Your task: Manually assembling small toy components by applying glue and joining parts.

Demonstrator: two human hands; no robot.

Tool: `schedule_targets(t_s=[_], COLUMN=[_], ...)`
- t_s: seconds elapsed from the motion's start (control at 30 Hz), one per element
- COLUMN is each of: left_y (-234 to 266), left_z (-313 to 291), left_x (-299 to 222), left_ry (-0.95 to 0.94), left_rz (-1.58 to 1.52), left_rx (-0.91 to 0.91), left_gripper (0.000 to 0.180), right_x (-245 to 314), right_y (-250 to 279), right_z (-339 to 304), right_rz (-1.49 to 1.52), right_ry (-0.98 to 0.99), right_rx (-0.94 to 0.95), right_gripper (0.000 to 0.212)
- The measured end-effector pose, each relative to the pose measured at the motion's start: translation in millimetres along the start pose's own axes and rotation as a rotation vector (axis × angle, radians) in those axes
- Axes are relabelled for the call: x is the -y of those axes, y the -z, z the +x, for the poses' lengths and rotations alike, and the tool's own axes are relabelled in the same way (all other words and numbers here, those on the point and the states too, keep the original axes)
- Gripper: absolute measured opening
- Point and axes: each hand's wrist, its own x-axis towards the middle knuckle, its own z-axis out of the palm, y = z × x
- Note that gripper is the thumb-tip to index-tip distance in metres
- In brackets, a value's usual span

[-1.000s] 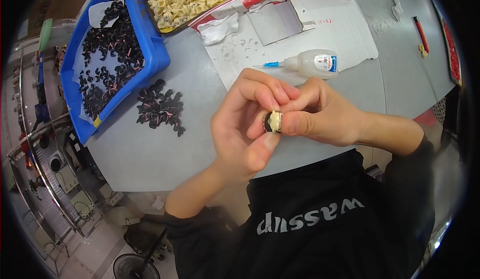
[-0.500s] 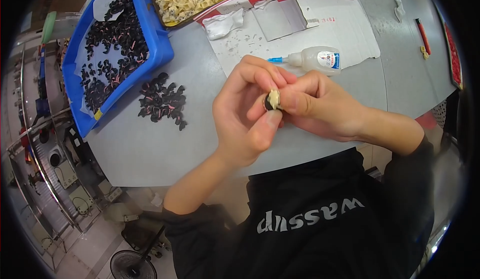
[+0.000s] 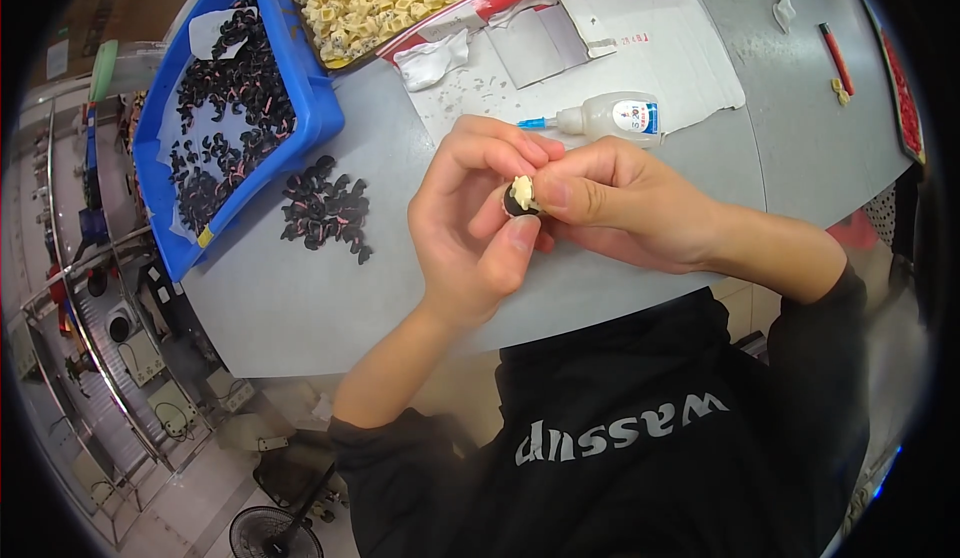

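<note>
Above the table's near edge, both hands meet around a small cream-and-black moulded piece (image 3: 521,196). My left hand (image 3: 450,223) pinches it between thumb and fingers, with the fingers curled behind. From the right, my right hand (image 3: 640,203) presses its thumb and fingertips against the same piece; part of it is covered by the fingers. Just beyond the hands lies a translucent squeeze bottle (image 3: 608,120) with a blue tip, on its side. A loose pile of small black curved pieces (image 3: 325,213), some with pink edges, sits on the table left of my left hand.
A blue bin (image 3: 318,108) of similar black pieces stands at the left. At the back is a tray of cream pieces (image 3: 370,3). White cardboard (image 3: 700,68) carries a crumpled tissue (image 3: 432,60) and a small open box (image 3: 540,46). A red stick-like tool (image 3: 836,58) lies far right.
The hands and the piece appear slightly further left in the picture, and the whole view has shifted a little. Both hands keep their grip on the piece.
</note>
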Motion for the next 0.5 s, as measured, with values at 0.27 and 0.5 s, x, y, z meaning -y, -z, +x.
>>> schedule_targets(t_s=[0.27,0.5], left_y=[-1.6,0.0], left_z=[-1.3,-0.4], left_x=[-2.2,-1.4], left_ry=[-0.025,-0.103], left_rz=[0.053,0.077], left_rx=[-0.019,0.026], left_gripper=[0.024,0.027], right_x=[4.4,4.7], right_y=[-3.1,-1.3], right_z=[1.3,1.8], right_rz=[-0.05,-0.09], right_ry=[-0.019,-0.011], right_rx=[-0.001,0.056], right_gripper=[0.029,0.029])
